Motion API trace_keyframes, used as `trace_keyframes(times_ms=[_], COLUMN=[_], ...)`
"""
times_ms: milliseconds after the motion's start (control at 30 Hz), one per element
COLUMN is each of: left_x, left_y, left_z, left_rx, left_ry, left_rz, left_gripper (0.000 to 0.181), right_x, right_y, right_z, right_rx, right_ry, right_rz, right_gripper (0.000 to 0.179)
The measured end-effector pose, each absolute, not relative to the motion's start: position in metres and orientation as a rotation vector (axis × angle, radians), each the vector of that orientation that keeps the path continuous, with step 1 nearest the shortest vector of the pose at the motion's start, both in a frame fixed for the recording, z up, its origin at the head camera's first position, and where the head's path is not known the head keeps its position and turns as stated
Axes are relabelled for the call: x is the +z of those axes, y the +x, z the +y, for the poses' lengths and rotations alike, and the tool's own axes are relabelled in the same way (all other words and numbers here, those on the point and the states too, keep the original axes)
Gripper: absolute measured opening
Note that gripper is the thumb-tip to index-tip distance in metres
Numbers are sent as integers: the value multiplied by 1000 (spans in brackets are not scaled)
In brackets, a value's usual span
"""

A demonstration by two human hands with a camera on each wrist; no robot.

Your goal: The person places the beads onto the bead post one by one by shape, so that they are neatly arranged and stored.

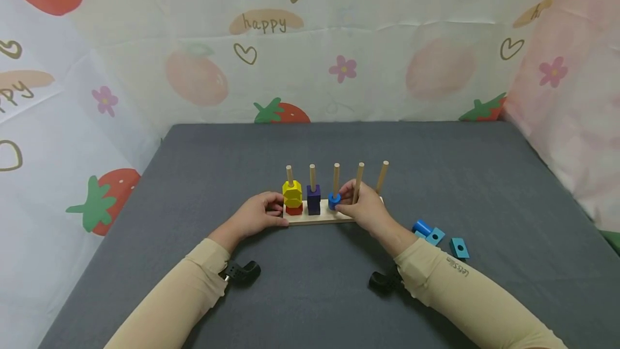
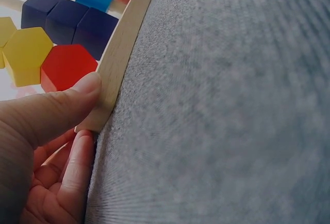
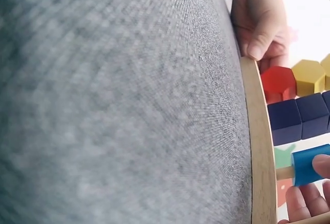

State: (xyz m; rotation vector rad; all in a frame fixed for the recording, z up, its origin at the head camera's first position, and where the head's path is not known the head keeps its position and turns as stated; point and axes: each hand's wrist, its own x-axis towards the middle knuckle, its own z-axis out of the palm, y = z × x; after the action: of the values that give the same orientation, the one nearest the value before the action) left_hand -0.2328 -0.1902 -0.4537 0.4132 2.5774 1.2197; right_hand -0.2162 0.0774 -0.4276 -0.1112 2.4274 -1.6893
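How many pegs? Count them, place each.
5, left to right: first peg through yellow blocks, second peg through purple blocks, third peg through a blue block in the right hand, fourth peg and fifth peg, lower ends hidden.

I see grey cloth [image 1: 310, 306] under left hand [image 1: 255, 213] and right hand [image 1: 366, 210] | beyond both, I read "happy" lettering [image 1: 265, 22] on pale backdrop [image 1: 290, 79] printed with strawberries [image 1: 293, 113], outlined hearts [image 1: 245, 54], pink flowers [image 1: 343, 69] | left of left hand, white side panel [image 1: 43, 263] | right of right hand, pink-tinted side panel [image 1: 571, 139]
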Motion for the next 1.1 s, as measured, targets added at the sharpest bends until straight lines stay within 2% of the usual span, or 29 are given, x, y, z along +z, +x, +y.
trace_keyframes(times_ms=[367, 600, 733, 900, 1100], left_x=[-456, -456, -457, -456, -457], left_y=[-234, -234, -235, -235, -235], left_z=[-192, -192, -192, -192, -191], left_rx=[1225, 1217, 1212, 1202, 1202], left_ry=[393, 397, 407, 409, 411], left_rz=[2572, 2578, 2583, 2591, 2586], left_gripper=[44, 44, 43, 42, 42], right_x=[-427, -417, -407, -395, -388], right_y=[-218, -212, -204, -198, -198], right_z=[77, 92, 107, 129, 165], right_rx=[-1643, -1562, -1517, -1463, -1383], right_ry=[-139, -238, -309, -377, -409], right_rz=[2442, 2437, 2450, 2434, 2481], right_gripper=[27, 48, 52, 50, 34])
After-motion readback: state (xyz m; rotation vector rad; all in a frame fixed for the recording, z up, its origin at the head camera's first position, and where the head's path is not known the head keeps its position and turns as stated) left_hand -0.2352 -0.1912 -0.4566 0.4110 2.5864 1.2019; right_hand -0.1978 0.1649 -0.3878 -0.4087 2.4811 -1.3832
